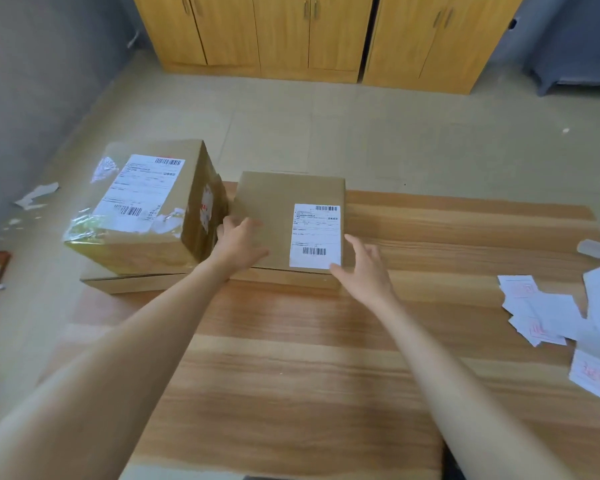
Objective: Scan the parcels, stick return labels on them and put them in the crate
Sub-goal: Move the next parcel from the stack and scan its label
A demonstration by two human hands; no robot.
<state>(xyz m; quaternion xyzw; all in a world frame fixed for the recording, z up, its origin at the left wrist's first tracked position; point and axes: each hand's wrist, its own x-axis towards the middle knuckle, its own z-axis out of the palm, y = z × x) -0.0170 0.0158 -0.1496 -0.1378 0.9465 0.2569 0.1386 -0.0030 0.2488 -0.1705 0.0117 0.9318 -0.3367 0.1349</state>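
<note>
One flat parcel, closed, left hand atop

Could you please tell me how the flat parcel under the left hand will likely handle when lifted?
The flat parcel looks like stiff cardboard, so it probably keeps its shape. Low and wide, it seems unlikely to tip. Its matte surface should grip well.

This looks like a small office or packing room. A long wooden table holds a big parcel and a flat parcel, both brown cardboard with white bar-code stickers on top, and loose paper labels lie at its right end. Yellow wooden cupboards stand in a row at the back on a pale tiled floor.
</note>
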